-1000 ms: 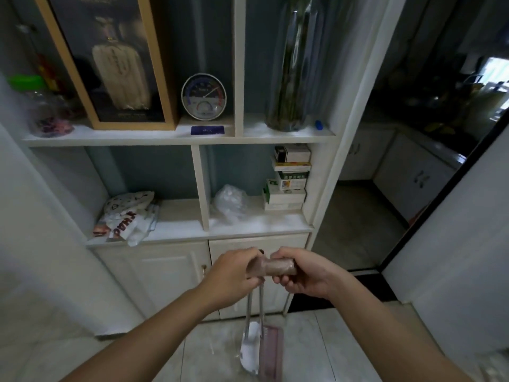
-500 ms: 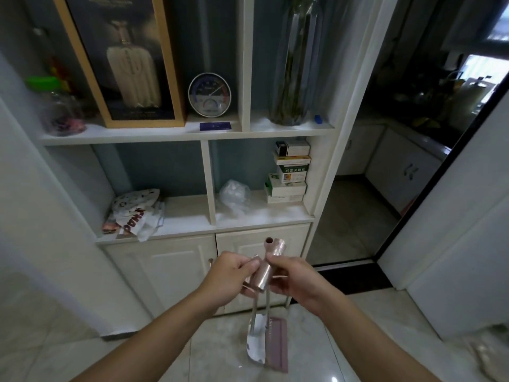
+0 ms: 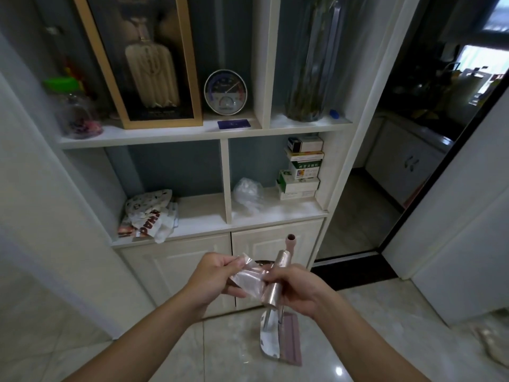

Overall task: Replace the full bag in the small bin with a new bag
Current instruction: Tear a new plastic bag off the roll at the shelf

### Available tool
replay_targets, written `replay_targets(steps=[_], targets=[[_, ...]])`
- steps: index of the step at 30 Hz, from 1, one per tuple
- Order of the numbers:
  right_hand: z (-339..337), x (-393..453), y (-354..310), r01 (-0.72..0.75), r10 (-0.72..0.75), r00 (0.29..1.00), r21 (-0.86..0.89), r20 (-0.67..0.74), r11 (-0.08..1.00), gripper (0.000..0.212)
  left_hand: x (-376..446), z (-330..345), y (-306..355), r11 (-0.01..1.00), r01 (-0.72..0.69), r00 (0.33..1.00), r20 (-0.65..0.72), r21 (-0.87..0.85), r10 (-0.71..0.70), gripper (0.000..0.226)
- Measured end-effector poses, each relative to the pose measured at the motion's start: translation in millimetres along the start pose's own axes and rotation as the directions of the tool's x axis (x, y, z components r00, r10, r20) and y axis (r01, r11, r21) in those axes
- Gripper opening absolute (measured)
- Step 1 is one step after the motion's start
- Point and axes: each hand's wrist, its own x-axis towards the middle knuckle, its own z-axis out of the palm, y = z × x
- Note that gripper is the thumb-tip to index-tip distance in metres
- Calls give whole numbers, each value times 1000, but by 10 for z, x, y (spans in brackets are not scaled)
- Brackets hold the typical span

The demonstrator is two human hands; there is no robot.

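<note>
I hold a pinkish translucent roll of bin bags in front of a white cabinet. My right hand grips the roll, which points up and away from me. My left hand pinches the free end of the bag film, a short strip stretched out to the left of the roll. The small bin is not in sight. At the right edge a crumpled pale bag lies on the floor; I cannot tell what it is.
A pink broom and dustpan lean against the cabinet doors just behind my hands. Open shelves above hold boxes, bags, a gauge and a vase. A dark doorway opens on the right. The tiled floor is glossy.
The roll turned from lying sideways in both hands to pointing upward in my right hand. My left hand has drawn a short strip of film off it toward the left.
</note>
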Motion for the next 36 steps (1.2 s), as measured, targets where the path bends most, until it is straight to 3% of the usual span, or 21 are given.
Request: replay_targets(steps=[4, 13, 17, 20, 25, 28, 29, 31, 33, 36], targets=[[-34, -6, 13, -8, 9, 1000, 5, -26, 1000, 21, 23, -111, -16, 994, -3, 997, -80, -107, -5, 29], [-176, 10, 26, -57, 49, 993, -75, -108, 996, 53, 53, -423, -124, 971, 32, 964, -250, -239, -93, 27], [-226, -28, 2, -54, 45, 993, -92, -105, 994, 36, 64, -587, -209, 957, 20, 927, -352, -289, -126, 25], [-255, -63, -45, -46, 32, 994, -129, -106, 991, 15, 80, -687, -287, 941, 28, 879, -439, -337, -184, 18], [-269, -93, -129, -30, 12, 993, -158, -118, 987, 13, 82, -837, -388, 947, 63, 731, -631, -316, -259, 12], [-249, -75, -163, -14, -3, 995, -175, -96, 985, 12, 118, -860, -461, 965, 156, 675, -691, -210, -259, 9], [-235, -68, -174, -7, -7, 996, -167, -85, 986, 14, 116, -821, -459, 966, 218, 684, -684, -139, -253, 5], [-195, -61, -191, 9, -17, 998, -128, -59, 992, 23, 134, -713, -450, 950, 312, 736, -636, 11, -234, 33], [-146, -53, -210, 18, -21, 1000, -113, -21, 993, 28, 119, -535, -349, 957, 280, 794, -578, 77, -186, 50], [-66, -49, -225, 24, -22, 1000, -130, 15, 991, 22, 104, -199, -125, 980, 192, 888, -436, 61, -147, 38]])
